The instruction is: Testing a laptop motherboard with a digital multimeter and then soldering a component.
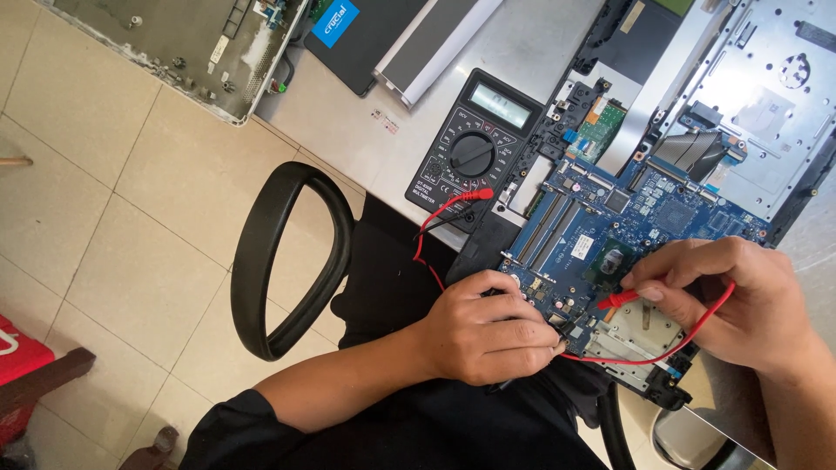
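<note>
A blue laptop motherboard (pixel 610 218) lies in an opened laptop chassis (pixel 766 96) on the white desk. My right hand (pixel 740 300) pinches a red multimeter probe (pixel 620 299), its tip down on the board near a dark chip (pixel 614 259). My left hand (pixel 483 331) is closed on a black probe whose tip touches the board's near edge; the probe itself is mostly hidden in the fist. Red and black leads (pixel 431 231) run up to a black digital multimeter (pixel 475 148) lying on the desk to the left of the board.
A black chair armrest (pixel 270 261) loops over the tiled floor at my left. Another opened device casing (pixel 183 43) and a dark flat laptop (pixel 366 35) lie at the desk's far end. A red object (pixel 17 357) sits at the floor's left edge.
</note>
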